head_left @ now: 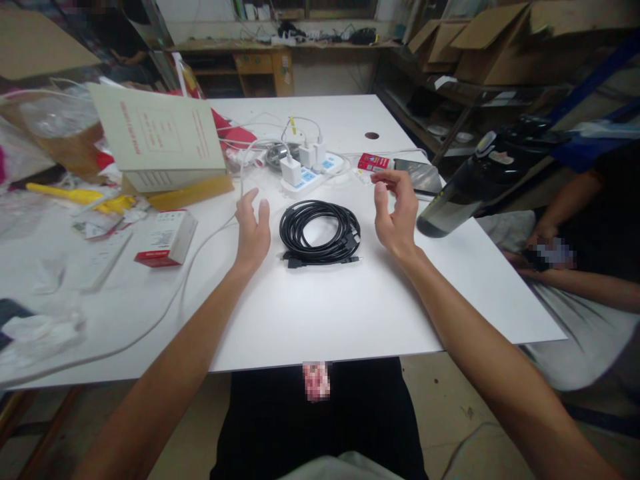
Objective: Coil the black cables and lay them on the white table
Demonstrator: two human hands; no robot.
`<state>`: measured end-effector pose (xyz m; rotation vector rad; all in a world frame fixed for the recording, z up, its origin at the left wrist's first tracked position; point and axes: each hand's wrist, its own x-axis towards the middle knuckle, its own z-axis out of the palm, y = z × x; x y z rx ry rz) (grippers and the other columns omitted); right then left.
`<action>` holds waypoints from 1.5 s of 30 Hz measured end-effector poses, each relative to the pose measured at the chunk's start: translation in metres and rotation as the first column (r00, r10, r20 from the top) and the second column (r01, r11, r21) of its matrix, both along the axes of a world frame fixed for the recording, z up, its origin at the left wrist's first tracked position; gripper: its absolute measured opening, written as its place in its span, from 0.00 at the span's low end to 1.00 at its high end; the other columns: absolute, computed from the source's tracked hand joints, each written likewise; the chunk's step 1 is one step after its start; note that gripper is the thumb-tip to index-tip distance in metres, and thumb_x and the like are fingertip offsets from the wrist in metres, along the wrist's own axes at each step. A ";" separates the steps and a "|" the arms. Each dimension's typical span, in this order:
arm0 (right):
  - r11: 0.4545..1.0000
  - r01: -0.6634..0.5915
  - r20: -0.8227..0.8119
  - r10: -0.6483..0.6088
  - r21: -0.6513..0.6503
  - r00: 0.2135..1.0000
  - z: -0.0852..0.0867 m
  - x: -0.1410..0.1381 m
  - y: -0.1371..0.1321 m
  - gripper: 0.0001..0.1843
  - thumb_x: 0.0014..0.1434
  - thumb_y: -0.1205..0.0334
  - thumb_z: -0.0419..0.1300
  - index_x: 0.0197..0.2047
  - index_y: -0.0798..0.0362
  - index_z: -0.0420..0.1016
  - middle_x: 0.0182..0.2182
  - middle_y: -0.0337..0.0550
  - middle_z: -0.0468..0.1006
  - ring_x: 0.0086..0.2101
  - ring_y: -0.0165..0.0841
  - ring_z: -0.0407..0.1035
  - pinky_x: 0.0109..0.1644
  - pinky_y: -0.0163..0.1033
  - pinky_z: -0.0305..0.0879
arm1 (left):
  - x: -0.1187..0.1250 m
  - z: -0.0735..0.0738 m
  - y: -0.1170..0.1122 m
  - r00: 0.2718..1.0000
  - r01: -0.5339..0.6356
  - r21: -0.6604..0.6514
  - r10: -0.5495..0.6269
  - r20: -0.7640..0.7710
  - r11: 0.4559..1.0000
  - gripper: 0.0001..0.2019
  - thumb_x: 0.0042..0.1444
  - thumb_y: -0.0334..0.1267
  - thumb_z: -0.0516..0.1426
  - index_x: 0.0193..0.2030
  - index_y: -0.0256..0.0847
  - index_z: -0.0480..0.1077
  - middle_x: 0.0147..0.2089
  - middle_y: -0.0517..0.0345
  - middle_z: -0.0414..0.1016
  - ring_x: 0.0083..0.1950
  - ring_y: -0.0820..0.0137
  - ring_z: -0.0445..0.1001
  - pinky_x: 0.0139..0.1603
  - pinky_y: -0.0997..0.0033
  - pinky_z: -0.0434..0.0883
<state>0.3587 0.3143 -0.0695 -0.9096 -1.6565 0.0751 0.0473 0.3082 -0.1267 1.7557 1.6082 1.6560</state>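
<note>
A coil of black cable (286, 233) lies on the white table (320, 313), with its plug ends showing along the near and right sides. Just left of it, apart from the coil, my left hand (253, 230) is held with fingers spread and nothing in it. On the other side my right hand (397, 213) is raised over the table, its fingers loosely curved and the thumb apart, also empty. Behind the coil sits a white power strip (300, 187) with several white chargers plugged in.
A dark bottle (470, 180) stands right of my right hand, near a phone (417, 175) and a small red box (374, 162). To the left are a red-and-white box (167, 239), an open carton (160, 143) and a trailing white cord (193, 270). Another person sits at right.
</note>
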 end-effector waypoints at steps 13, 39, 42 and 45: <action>0.946 -0.129 0.775 0.319 -0.298 0.545 -0.012 -0.046 -0.040 0.39 0.69 0.23 0.52 0.51 0.53 0.78 0.42 0.53 0.83 0.44 0.48 0.75 0.56 0.51 0.62 | 0.002 0.005 -0.002 0.998 0.010 -0.073 -0.006 0.062 0.997 0.35 0.69 0.72 0.50 0.67 0.47 0.72 0.69 0.45 0.72 0.74 0.54 0.67 0.80 0.49 0.59; 0.947 0.187 0.753 0.080 -0.263 0.654 -0.020 0.001 0.007 0.30 0.67 0.30 0.64 0.41 0.53 0.80 0.38 0.50 0.85 0.43 0.46 0.77 0.55 0.49 0.59 | 0.006 0.004 -0.004 0.991 0.024 -0.054 -0.017 0.134 0.998 0.33 0.69 0.71 0.52 0.63 0.45 0.74 0.67 0.42 0.76 0.69 0.55 0.73 0.72 0.51 0.69; 0.942 0.225 0.758 0.047 -0.251 0.651 -0.020 0.003 0.009 0.31 0.67 0.29 0.62 0.42 0.53 0.81 0.38 0.51 0.85 0.43 0.48 0.77 0.55 0.50 0.60 | 0.006 0.003 -0.003 0.989 0.023 -0.050 -0.016 0.150 0.998 0.35 0.68 0.72 0.52 0.64 0.45 0.72 0.68 0.41 0.75 0.70 0.54 0.73 0.73 0.50 0.69; 0.940 0.243 0.760 0.024 -0.238 0.650 -0.021 0.004 0.010 0.32 0.67 0.28 0.62 0.43 0.53 0.82 0.39 0.53 0.85 0.45 0.50 0.77 0.54 0.51 0.60 | 0.006 0.002 -0.003 0.986 0.023 -0.051 -0.015 0.165 0.998 0.34 0.68 0.72 0.52 0.64 0.45 0.71 0.67 0.41 0.76 0.69 0.55 0.75 0.72 0.51 0.70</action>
